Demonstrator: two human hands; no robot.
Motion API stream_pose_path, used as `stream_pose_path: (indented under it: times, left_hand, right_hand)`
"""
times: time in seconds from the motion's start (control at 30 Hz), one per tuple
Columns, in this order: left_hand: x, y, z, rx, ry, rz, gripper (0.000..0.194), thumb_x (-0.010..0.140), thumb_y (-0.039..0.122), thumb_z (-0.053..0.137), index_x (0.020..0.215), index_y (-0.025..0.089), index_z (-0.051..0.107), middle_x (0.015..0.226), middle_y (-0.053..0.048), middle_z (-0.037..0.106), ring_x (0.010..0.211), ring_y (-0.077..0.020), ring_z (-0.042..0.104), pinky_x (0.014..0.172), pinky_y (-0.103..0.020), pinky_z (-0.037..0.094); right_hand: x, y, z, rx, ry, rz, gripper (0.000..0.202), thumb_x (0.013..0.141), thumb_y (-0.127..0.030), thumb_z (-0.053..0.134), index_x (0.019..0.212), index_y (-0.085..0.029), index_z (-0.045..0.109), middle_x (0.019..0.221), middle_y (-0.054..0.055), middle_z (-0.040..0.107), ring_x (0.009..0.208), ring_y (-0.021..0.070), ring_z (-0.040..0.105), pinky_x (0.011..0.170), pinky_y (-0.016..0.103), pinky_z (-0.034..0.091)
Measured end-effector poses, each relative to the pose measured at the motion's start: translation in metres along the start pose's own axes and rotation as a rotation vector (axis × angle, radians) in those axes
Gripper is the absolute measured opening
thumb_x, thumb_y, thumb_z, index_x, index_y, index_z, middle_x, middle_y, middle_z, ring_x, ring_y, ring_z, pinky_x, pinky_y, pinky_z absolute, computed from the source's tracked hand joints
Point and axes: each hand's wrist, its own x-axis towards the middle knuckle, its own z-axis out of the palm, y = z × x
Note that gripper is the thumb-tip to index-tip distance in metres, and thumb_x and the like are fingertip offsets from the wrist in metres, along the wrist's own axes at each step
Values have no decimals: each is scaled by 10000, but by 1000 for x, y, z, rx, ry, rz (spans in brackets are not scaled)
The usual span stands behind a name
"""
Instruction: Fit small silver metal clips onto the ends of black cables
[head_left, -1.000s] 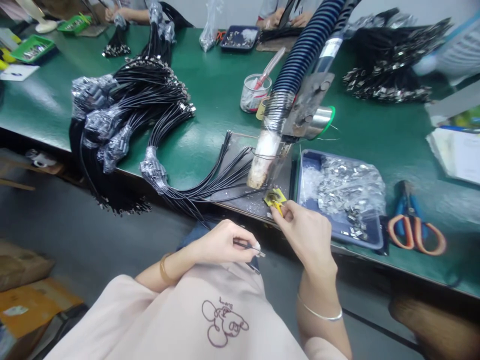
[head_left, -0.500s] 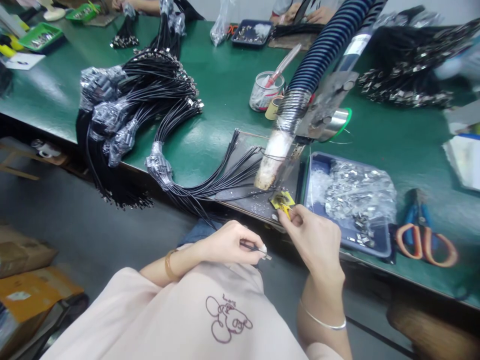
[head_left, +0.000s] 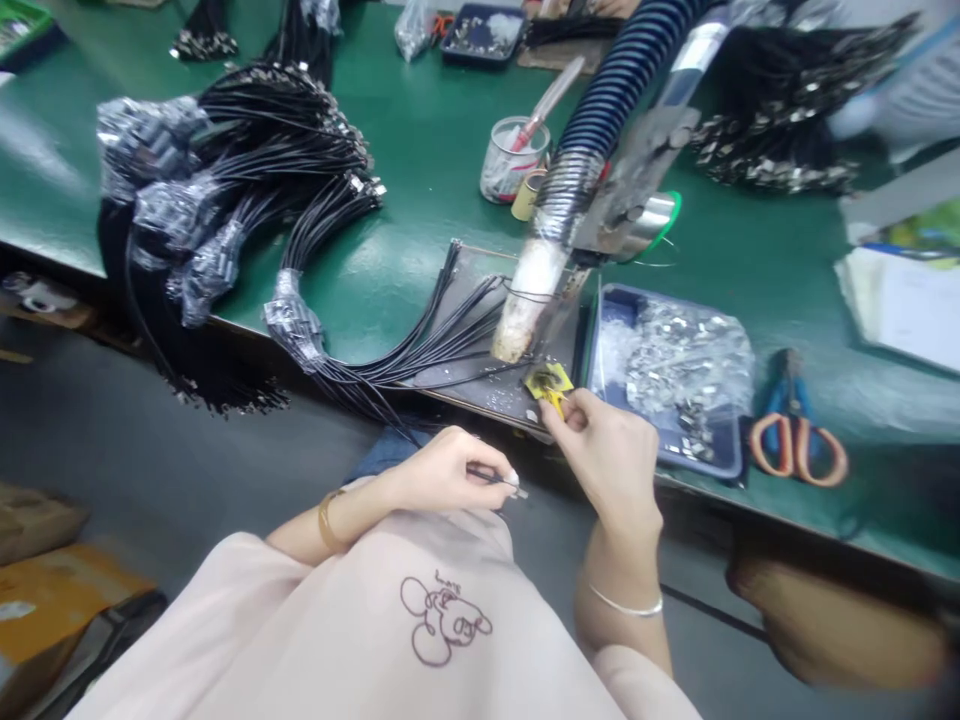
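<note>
We saw a short length of black cable point(head_left: 487, 474) in the left hand point(head_left: 442, 472), just in front of the pale shirt point(head_left: 315, 620) and off the table's near edge. The thumb and fingers pinched it, and a small metal tip point(head_left: 520, 493) stuck out past them; something white covered a fingertip there. We found the right hand point(head_left: 611, 445) just beyond, at the table edge, its thumb and forefinger pressed together on a small yellow piece point(head_left: 551, 385) with a dark smudge on top. That piece was over the near right corner of a grey board point(head_left: 495, 397) sprinkled with white bits.

Above it we saw the pale nozzle point(head_left: 536, 285) of a ribbed hose point(head_left: 622, 85), pointing down and stopping near the yellow piece. Loose ends of a cable bundle point(head_left: 401, 365) fanned across the board from the left. Just right of the board we noted a blue tray point(head_left: 724, 462) holding a clear bag point(head_left: 690, 350) of small metal parts, and beside the tray, orange-handled pliers point(head_left: 799, 430).

Farther out on the green table point(head_left: 427, 160) we saw a tub point(head_left: 506, 168) behind the board and plastic-wrapped cable bundles point(head_left: 255, 150) at left.
</note>
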Motion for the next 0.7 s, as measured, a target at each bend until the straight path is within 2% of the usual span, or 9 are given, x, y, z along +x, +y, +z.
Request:
stream_pose_path:
  times: [0.07,0.2,0.27,0.33,0.47,0.57,0.63,0.7]
  left_hand:
    - [1,-1,1,11,14,2,145,756,135,639,767,86,775,615,-7,639,562,-74,448,544,-183,364]
    - [3,3,1,-94,65,-51,131,778,171,651,707,101,736,495,66,409,495,-49,266,473,-195,243]
    - [4,6,-1,-186,102,-100,141,776,207,669,690,108,722,482,75,376,481,-44,249,460,-195,222]
    - [4,7,-4,-273,159,-144,160,755,254,711,678,114,719,477,64,419,473,-45,288,453,-188,240]
    - [4,2,-13,-387,315,-186,242,683,343,821,651,125,719,557,-11,624,502,-74,468,482,-193,383]
    - [2,-4,-20,-407,420,-181,283,670,373,854,648,134,705,526,2,622,430,-52,449,427,-176,363]
    - [1,-8,-23,-344,505,-183,289,691,386,850,679,139,701,507,18,613,368,-39,418,369,-165,315]
    - [1,-12,-26,-230,567,-188,262,739,387,815,747,142,721,508,18,630,336,-47,447,344,-161,315]
  right_hand:
    - [-1,0,-1,13,11,0,383,897,-488,524,612,-232,497,499,0,536,471,143,493,538,261,257]
    - [-2,-5,-2,73,45,-7,333,871,-408,585,610,-229,481,496,-26,514,470,123,480,540,248,280]
    - [-2,-9,-3,131,70,-13,322,859,-374,611,609,-227,471,490,-46,489,460,106,456,543,238,297]
    - [-3,-14,-3,218,98,-29,322,858,-353,630,612,-225,467,494,-62,472,456,91,440,541,226,314]
    - [-6,-20,-3,443,87,-82,332,867,-352,657,621,-221,477,510,-79,459,449,70,397,493,203,314]
    - [-9,-20,-5,481,79,-98,331,862,-330,666,613,-221,478,500,-87,438,437,64,372,462,201,296]
    - [-11,-18,-7,421,152,-88,323,856,-301,669,611,-222,474,496,-89,433,439,64,387,470,201,307]
    - [-11,-17,-8,364,266,-91,323,855,-272,673,613,-224,464,499,-91,436,438,62,392,476,199,316]
